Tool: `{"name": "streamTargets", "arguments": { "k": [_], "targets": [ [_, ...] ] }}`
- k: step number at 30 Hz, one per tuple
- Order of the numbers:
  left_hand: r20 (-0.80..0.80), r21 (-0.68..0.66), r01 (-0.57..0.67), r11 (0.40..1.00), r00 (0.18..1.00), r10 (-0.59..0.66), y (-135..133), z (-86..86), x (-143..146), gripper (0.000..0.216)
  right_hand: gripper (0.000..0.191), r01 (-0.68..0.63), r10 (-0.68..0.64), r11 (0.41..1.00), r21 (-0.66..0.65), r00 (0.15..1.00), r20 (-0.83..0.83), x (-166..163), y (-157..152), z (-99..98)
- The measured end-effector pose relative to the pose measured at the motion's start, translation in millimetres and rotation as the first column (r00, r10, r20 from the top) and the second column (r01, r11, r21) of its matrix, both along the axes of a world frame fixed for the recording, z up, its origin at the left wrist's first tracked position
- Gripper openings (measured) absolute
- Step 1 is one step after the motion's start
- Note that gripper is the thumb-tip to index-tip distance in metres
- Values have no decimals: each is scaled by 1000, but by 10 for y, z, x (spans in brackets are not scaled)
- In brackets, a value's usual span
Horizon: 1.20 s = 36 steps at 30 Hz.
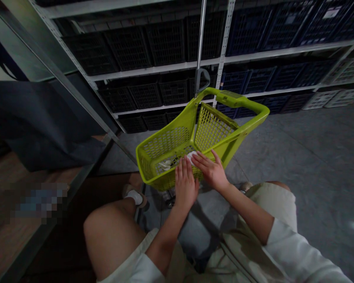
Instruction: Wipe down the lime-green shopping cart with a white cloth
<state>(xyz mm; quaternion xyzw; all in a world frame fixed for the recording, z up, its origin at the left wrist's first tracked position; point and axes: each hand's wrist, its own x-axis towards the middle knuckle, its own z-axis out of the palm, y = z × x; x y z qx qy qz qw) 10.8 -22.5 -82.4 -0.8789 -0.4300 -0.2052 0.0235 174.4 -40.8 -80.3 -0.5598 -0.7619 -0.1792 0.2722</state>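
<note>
A lime-green plastic shopping cart with perforated walls stands before my knees. My left hand is over its near rim, fingers straight and side by side, with nothing seen in it. Beside it, my right hand reaches in from the right, thumb raised apart. Its fingertips press on a small crumpled white tissue-like piece, close to the left fingertips; the underside of the grip is hidden. Inside the cart lies a pale crumpled scrap, with small dark bits near it.
A white metal shelving rack with black crates and blue crates runs behind the cart. A metal pole rises by the cart's handle. On the left is a metal-edged wooden surface with dark cloth.
</note>
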Motion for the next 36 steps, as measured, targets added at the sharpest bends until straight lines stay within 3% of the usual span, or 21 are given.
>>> {"name": "streamTargets", "arguments": {
  "k": [3, 5, 8, 11, 15, 18, 20, 23, 27, 29, 32, 36],
  "targets": [
    [-27, 25, -2, 1000, 1000, 3, 67, 0, -47, 76, 58, 130, -132, 990, 63, 991, 37, 556, -61, 183],
    [-45, 39, 5, 999, 999, -3, 103, 39, -90, 73, 55, 278, -281, 947, 163, 960, -9, 932, -107, 303],
    [-63, 50, 18, 999, 998, -15, 149, 92, -99, 68, 53, 415, -406, 884, 214, 910, -88, 1181, -119, 401],
    [-54, 56, 38, 998, 998, -35, 189, 95, -53, 65, 54, 382, -371, 909, 163, 924, -97, 909, -42, 349],
    [-42, 69, 52, 996, 998, -49, 206, 47, 10, 64, 50, 198, -196, 980, 33, 979, -61, 172, 115, 181],
    [-24, 79, 29, 996, 999, -27, 180, 21, 41, 67, 47, 150, -153, 986, -74, 987, -41, -136, 200, 147],
    [-24, 73, 9, 997, 1000, -7, 159, 18, 56, 67, 47, 148, -151, 980, -136, 989, -5, -86, 220, 190],
    [-49, 55, 1, 998, 999, 2, 140, 30, 72, 67, 48, 149, -142, 978, -143, 988, 58, 338, 186, 302],
    [-56, 38, 14, 999, 998, -12, 128, 34, 90, 67, 55, 256, -256, 967, 13, 966, 44, 1023, 85, 402],
    [-42, 32, 26, 999, 999, -24, 112, 27, 107, 69, 54, 316, -317, 946, 69, 948, 8, 1118, 65, 381],
    [-37, 30, 57, 998, 998, -55, 79, 14, 144, 72, 50, 304, -303, 951, 55, 953, -14, 814, 96, 247],
    [-66, 36, 69, 997, 996, -66, 49, -6, 193, 64, 44, 128, -128, 992, -23, 992, -12, 153, 159, 23]
  ]
}}
